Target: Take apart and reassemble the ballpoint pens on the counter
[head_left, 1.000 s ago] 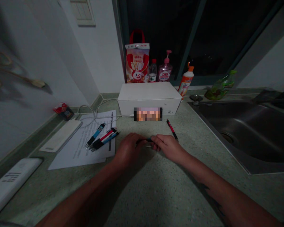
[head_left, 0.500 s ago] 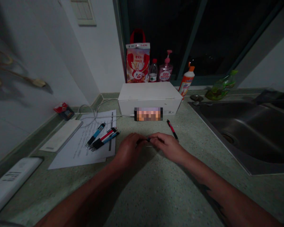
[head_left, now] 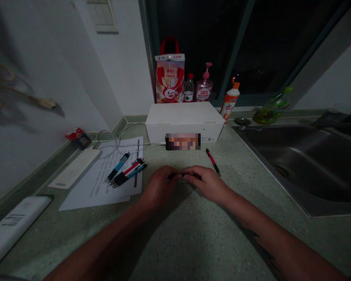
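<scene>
My left hand and my right hand meet at the middle of the counter, fingertips almost touching. Both are closed in a pinch on a thin dark pen-like piece, mostly hidden by the fingers. A short pale sliver shows just under the fingertips; what it is I cannot tell. Just beyond my right hand lies a red and black pen. To the left of my left hand, several blue, red and black pens lie bunched on printed paper sheets.
A white box stands at the back, with a cabled phone-like device, its screen blurred, against its front. Bottles and a bag stand behind. On the left are a white slab and a power strip; at right, a steel sink.
The fingertips have drawn slightly closer together, and less of the dark piece shows between them. The pens, papers and box stay in place.
</scene>
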A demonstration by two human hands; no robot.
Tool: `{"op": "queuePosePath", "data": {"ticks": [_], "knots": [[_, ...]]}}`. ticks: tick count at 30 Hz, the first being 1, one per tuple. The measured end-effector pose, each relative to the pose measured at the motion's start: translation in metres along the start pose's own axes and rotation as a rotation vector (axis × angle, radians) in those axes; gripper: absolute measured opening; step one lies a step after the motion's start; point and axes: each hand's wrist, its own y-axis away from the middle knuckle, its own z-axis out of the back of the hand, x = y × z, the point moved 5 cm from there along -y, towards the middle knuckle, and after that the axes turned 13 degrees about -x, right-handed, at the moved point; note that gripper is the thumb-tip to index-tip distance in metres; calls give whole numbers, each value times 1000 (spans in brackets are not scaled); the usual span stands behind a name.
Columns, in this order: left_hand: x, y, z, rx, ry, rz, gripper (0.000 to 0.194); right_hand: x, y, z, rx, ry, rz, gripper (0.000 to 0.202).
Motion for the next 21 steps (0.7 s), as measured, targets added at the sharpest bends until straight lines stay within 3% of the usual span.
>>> {"op": "queuePosePath", "data": {"ticks": [4, 7, 11, 21], "knots": [[-1, 1, 0, -4, 5, -4, 15, 2, 0, 0, 16, 33, 29, 18], [-1, 0, 0, -5, -8, 14, 15, 3, 0, 3, -36, 33, 51, 9], [2, -4, 2, -16, -48, 45, 13, -1, 0, 4, -80, 47, 58, 15], [23, -6, 10, -59, -264, -59, 19, -4, 10, -14, 193, 238, 107, 13]]}}
